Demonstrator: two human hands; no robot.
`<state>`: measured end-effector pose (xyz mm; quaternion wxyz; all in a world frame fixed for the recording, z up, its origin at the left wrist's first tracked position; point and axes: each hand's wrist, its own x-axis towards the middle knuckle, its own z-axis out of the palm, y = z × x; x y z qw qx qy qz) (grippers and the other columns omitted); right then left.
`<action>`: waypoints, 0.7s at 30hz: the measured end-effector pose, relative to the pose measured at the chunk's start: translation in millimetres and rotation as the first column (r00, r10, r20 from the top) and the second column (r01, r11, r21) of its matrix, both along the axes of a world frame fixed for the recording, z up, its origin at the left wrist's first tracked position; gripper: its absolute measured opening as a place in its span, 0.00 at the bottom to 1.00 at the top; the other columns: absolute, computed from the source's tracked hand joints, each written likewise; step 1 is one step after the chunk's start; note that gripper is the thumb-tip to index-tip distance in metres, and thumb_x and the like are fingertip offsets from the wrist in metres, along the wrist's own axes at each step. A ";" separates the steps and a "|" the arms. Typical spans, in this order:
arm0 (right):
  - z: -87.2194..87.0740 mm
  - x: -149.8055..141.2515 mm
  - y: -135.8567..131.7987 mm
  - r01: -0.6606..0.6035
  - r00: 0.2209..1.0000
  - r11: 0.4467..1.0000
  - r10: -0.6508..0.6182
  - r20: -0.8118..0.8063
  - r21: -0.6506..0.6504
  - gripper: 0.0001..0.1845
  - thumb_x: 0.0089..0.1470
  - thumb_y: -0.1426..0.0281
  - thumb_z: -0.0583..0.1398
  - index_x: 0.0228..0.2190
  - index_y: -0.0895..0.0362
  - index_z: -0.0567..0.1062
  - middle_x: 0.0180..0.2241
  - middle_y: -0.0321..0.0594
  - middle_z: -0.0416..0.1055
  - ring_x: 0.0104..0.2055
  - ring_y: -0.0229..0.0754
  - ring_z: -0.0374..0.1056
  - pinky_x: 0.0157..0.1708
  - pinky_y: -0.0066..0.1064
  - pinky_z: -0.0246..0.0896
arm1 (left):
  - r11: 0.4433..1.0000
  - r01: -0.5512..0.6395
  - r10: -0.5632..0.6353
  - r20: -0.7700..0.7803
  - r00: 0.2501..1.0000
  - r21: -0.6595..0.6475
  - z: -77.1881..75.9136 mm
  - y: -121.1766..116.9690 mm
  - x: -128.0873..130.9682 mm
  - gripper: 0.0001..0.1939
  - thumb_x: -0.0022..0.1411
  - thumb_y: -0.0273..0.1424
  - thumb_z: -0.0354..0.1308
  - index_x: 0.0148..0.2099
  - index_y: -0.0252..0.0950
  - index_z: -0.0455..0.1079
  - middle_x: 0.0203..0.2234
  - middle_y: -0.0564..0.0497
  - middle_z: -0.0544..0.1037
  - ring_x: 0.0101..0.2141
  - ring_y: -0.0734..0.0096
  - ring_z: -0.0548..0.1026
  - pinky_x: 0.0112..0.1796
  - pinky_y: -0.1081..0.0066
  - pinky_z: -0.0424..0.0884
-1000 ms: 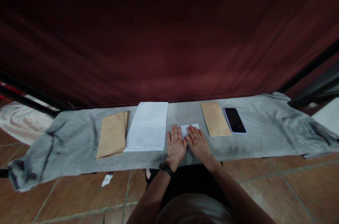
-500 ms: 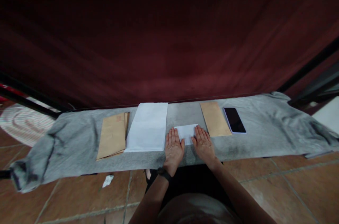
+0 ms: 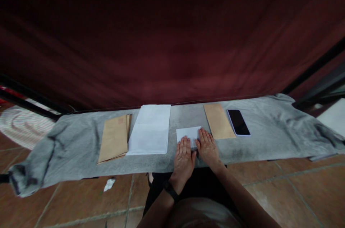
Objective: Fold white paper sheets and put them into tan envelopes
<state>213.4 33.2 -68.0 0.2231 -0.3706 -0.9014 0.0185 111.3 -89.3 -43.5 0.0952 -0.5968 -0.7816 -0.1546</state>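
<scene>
Small white paper [image 3: 190, 132] — flat, on grey cloth [image 3: 187, 116]

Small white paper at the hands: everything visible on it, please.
The small white paper is oblong, wider than deep, plain and matte, with no print that I can make out. It lies flat on the grey cloth, between the large white sheets and the single brown envelope. The left hand rests fingers on its near side, the right hand on its right end. Layers or creases: cannot tell.

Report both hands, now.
Left hand: flat, palm down, pressing the small white paper.
Right hand: flat, palm down, on the paper's right side.
</scene>
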 end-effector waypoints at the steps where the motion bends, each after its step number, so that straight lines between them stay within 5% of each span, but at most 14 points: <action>1: 0.5 0.1 0.5 -0.001 1.000 1.000 0.001 -0.006 -0.007 0.32 0.69 0.63 0.48 0.67 0.65 0.54 0.66 0.55 0.58 0.67 0.54 0.56 0.64 0.48 0.52 | 1.000 -0.002 0.002 -0.003 1.000 0.002 -1.3 -1.8 0.8 0.31 0.72 0.33 0.44 0.72 0.27 0.46 0.67 0.37 0.59 0.68 0.58 0.56 0.64 0.54 0.59; 5: 7.5 0.2 -1.4 -0.047 0.999 0.999 0.047 -0.026 -0.018 0.32 0.69 0.64 0.47 0.69 0.63 0.49 0.67 0.54 0.55 0.69 0.53 0.53 0.65 0.49 0.50 | 1.000 -0.018 0.018 -0.008 1.000 0.014 -4.3 -5.2 -0.4 0.32 0.71 0.32 0.45 0.73 0.27 0.44 0.68 0.37 0.58 0.68 0.57 0.56 0.64 0.54 0.60; 11: 21.9 1.6 -21.1 -0.311 0.949 0.948 0.313 0.027 -0.061 0.29 0.70 0.65 0.46 0.68 0.56 0.53 0.68 0.43 0.55 0.69 0.45 0.52 0.67 0.45 0.49 | 1.000 -0.006 0.006 -0.020 1.000 0.006 -10.5 -4.4 -2.2 0.33 0.68 0.23 0.42 0.73 0.26 0.42 0.67 0.36 0.59 0.67 0.59 0.56 0.64 0.54 0.60; 21: 11.3 25.3 -19.7 -0.177 0.984 0.984 0.177 0.025 0.005 0.32 0.70 0.62 0.48 0.69 0.60 0.49 0.66 0.48 0.58 0.68 0.48 0.55 0.67 0.46 0.48 | 0.997 -0.070 0.069 0.028 0.997 0.041 -8.1 -20.0 -11.8 0.35 0.70 0.29 0.46 0.74 0.28 0.37 0.68 0.35 0.57 0.68 0.55 0.55 0.63 0.53 0.61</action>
